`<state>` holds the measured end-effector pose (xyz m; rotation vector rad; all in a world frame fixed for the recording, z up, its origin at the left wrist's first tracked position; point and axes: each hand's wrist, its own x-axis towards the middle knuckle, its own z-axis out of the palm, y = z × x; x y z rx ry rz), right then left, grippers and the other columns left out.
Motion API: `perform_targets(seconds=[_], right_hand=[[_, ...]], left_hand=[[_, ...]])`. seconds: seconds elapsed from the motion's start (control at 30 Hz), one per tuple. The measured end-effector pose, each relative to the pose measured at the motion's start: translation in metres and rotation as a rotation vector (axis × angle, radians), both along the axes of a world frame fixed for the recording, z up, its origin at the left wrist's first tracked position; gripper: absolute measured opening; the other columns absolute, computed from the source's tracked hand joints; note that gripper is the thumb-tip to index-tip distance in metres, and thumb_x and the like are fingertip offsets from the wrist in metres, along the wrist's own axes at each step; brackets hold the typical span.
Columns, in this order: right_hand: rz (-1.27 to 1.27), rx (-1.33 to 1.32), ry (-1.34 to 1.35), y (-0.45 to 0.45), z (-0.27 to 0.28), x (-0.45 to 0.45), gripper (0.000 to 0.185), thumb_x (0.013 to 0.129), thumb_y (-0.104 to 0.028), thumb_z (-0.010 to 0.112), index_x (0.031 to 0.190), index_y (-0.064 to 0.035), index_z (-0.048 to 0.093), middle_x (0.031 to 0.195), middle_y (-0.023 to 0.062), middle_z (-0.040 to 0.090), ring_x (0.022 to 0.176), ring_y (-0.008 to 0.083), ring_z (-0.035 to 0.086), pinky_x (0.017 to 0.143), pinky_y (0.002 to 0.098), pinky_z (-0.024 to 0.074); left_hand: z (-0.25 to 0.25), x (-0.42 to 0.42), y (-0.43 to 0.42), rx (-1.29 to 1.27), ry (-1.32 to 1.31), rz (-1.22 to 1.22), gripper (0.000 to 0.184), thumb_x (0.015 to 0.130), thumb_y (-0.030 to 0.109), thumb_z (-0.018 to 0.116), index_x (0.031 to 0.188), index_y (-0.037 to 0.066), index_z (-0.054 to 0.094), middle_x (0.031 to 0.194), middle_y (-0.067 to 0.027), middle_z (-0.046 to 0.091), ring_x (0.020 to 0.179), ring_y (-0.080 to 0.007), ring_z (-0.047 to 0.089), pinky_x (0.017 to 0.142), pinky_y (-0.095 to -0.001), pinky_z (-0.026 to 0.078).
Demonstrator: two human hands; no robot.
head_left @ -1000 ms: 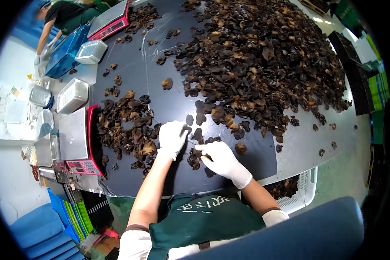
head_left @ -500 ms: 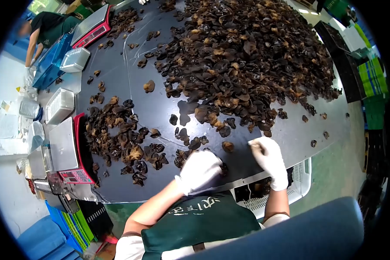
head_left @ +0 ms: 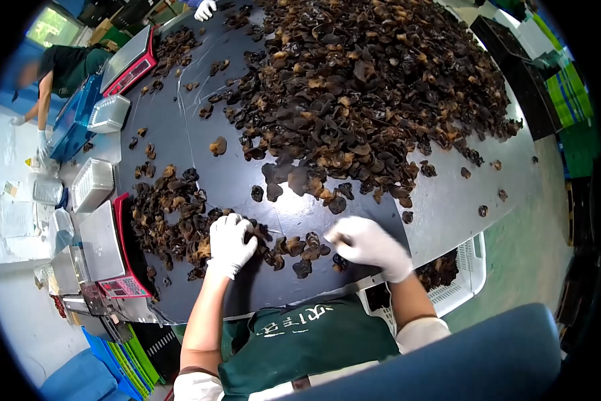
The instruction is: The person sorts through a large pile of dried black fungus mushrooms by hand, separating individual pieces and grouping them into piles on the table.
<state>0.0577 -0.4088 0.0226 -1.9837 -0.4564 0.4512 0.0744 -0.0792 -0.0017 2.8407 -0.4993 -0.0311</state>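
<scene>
My left hand point(head_left: 231, 245), in a white glove, rests at the right edge of a small pile of dark brown wood ear mushrooms point(head_left: 170, 208). Its fingers are curled down around some pieces, which they partly hide. My right hand point(head_left: 371, 248), gloved too and slightly blurred, is closed in a pinch with a brownish wood ear mushroom point(head_left: 342, 239) at its fingertips. Between the hands lie several loose mushrooms point(head_left: 302, 269). Beyond them a large heap of wood ear mushrooms point(head_left: 374, 87) covers the far part of the grey table point(head_left: 210, 160).
Red-framed scales point(head_left: 103, 244) and another scale point(head_left: 128, 61) stand along the left side, with clear plastic trays point(head_left: 92, 184) beside them. A white basket point(head_left: 473, 271) holding mushrooms sits below the front edge. A co-worker point(head_left: 70, 70) bends at the far left; another gloved hand point(head_left: 205, 9) shows at the top.
My left hand has moved left from the table's front edge to the small pile. My right hand has moved left, and the brown mushroom lying near it is no longer seen on the table.
</scene>
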Motion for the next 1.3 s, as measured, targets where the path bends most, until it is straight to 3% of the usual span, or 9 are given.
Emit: perform_targets(seconds=[0.1, 0.33, 0.43, 0.5, 0.6, 0.83, 1.0, 1.2, 1.3], right_hand=[[0.134, -0.121, 0.411, -0.052, 0.032, -0.015, 0.027, 0.079, -0.02, 0.07, 0.098, -0.0019, 0.073, 0.089, 0.0146, 0.072, 0.081, 0.0272, 0.069, 0.076, 0.0349, 0.0553], [-0.195, -0.34, -0.357, -0.002, -0.031, -0.013, 0.033, 0.078, -0.013, 0.075, 0.109, -0.0101, 0.062, 0.097, 0.009, 0.061, 0.089, 0.0292, 0.064, 0.076, 0.0385, 0.053], [-0.23, -0.212, -0.202, -0.009, -0.04, -0.019, 0.017, 0.079, -0.008, 0.068, 0.096, -0.0065, 0.064, 0.094, 0.0105, 0.066, 0.09, 0.0311, 0.066, 0.08, 0.0387, 0.0539], [-0.146, -0.311, -0.09, -0.036, -0.019, -0.025, 0.021, 0.077, -0.014, 0.068, 0.097, -0.0073, 0.068, 0.095, 0.01, 0.068, 0.089, 0.0316, 0.067, 0.08, 0.0399, 0.0545], [0.006, -0.578, 0.068, -0.075, 0.001, -0.039, 0.031, 0.072, -0.023, 0.073, 0.099, -0.0075, 0.073, 0.093, 0.0124, 0.072, 0.09, 0.0312, 0.068, 0.083, 0.0413, 0.0546], [-0.214, -0.218, -0.368, -0.023, -0.013, 0.0, 0.033, 0.077, -0.008, 0.074, 0.109, -0.0065, 0.065, 0.109, 0.0114, 0.065, 0.105, 0.0315, 0.059, 0.092, 0.04, 0.0476], [-0.321, -0.46, -0.619, 0.055, -0.059, 0.026, 0.058, 0.086, -0.031, 0.067, 0.138, -0.0103, 0.055, 0.144, 0.0213, 0.047, 0.129, 0.0465, 0.041, 0.107, 0.062, 0.0306], [0.226, -0.177, -0.553, 0.102, -0.024, -0.035, 0.039, 0.083, -0.029, 0.07, 0.117, -0.0112, 0.066, 0.13, 0.0113, 0.059, 0.125, 0.0368, 0.049, 0.106, 0.053, 0.0362], [0.114, -0.076, -0.538, 0.105, 0.005, 0.011, 0.02, 0.073, -0.013, 0.067, 0.092, -0.007, 0.066, 0.096, 0.009, 0.063, 0.087, 0.0287, 0.058, 0.076, 0.0402, 0.0472]], left_hand=[[0.013, 0.026, -0.015, -0.126, -0.06, 0.055, 0.02, 0.075, 0.017, 0.074, 0.091, 0.008, 0.065, 0.099, -0.0121, 0.059, 0.095, -0.0334, 0.058, 0.084, -0.0422, 0.048], [-0.022, 0.076, -0.098, -0.081, -0.088, -0.092, 0.068, 0.079, 0.035, 0.075, 0.141, 0.017, 0.053, 0.146, -0.0163, 0.045, 0.132, -0.0395, 0.043, 0.112, -0.052, 0.034], [-0.025, 0.078, -0.089, -0.139, -0.064, -0.156, 0.063, 0.073, 0.026, 0.081, 0.131, 0.015, 0.059, 0.131, -0.0165, 0.055, 0.12, -0.0369, 0.053, 0.103, -0.0468, 0.044], [-0.016, 0.072, -0.073, -0.235, -0.213, -0.223, 0.041, 0.076, 0.016, 0.077, 0.115, 0.013, 0.064, 0.102, -0.0114, 0.061, 0.089, -0.0333, 0.061, 0.076, -0.0438, 0.052], [-0.016, 0.046, -0.031, -0.175, -0.225, -0.174, 0.041, 0.074, 0.011, 0.077, 0.114, 0.012, 0.067, 0.108, -0.0142, 0.062, 0.092, -0.0344, 0.062, 0.079, -0.0438, 0.052], [0.005, -0.009, 0.064, -0.074, -0.159, 0.212, 0.03, 0.076, 0.005, 0.067, 0.106, 0.01, 0.068, 0.118, -0.015, 0.06, 0.104, -0.0356, 0.06, 0.088, -0.044, 0.049], [0.005, -0.023, 0.096, -0.126, -0.186, 0.385, 0.028, 0.079, 0.004, 0.066, 0.107, 0.007, 0.067, 0.121, -0.018, 0.059, 0.112, -0.0371, 0.059, 0.097, -0.0434, 0.048], [-0.002, -0.018, 0.091, -0.233, -0.271, 0.4, 0.028, 0.084, 0.006, 0.066, 0.111, 0.007, 0.066, 0.123, -0.0184, 0.059, 0.115, -0.0369, 0.058, 0.1, -0.0436, 0.047], [0.006, 0.005, 0.067, -0.277, -0.335, 0.329, 0.026, 0.084, 0.008, 0.066, 0.11, 0.006, 0.067, 0.121, -0.0175, 0.062, 0.114, -0.0359, 0.058, 0.1, -0.0443, 0.046]])
